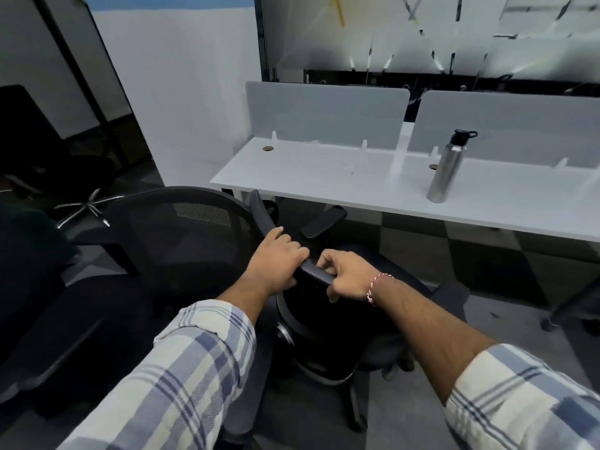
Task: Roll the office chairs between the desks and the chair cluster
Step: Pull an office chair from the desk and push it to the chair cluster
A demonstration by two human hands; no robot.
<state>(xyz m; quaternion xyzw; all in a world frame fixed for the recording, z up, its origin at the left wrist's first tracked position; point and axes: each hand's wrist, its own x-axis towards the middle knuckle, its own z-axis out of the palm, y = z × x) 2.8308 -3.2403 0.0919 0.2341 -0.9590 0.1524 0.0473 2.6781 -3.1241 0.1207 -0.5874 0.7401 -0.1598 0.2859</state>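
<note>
- Your left hand (276, 259) is wrapped over the top rail (262, 211) of a black office chair (311, 323): fingers curled over the far side, thumb tucked under.
- Your right hand (345, 274) grips the same rail just to the right of the left one, fingers curled round it. The two hands are almost touching.
- You see the chair from above and behind. It sits near centre, just in front of the white bench (324, 177), with the seat facing the bench.
- One padded armrest (323, 220) shows beyond your hands, close under the bench edge.
- The chair's base is dark and murky, so the casters are probably down there, but I cannot make them out.
- A second chair with a mesh back (181, 228) stands just left of the held chair, and its back is close to the rail.
- Further left and farther away, a chrome star base (86, 207) of another chair sits on the floor. More dark chair shapes fill the near left.
- A steel bottle (446, 167) with a black cap stands upright on the bench, to the right and well away from your hands.
- Grey divider panels (324, 115) stand along the far edge of the bench, with frosted glass behind them.
- A red and white thread band (373, 289) is on your right wrist, and plaid sleeves are rolled up on both arms.
</note>
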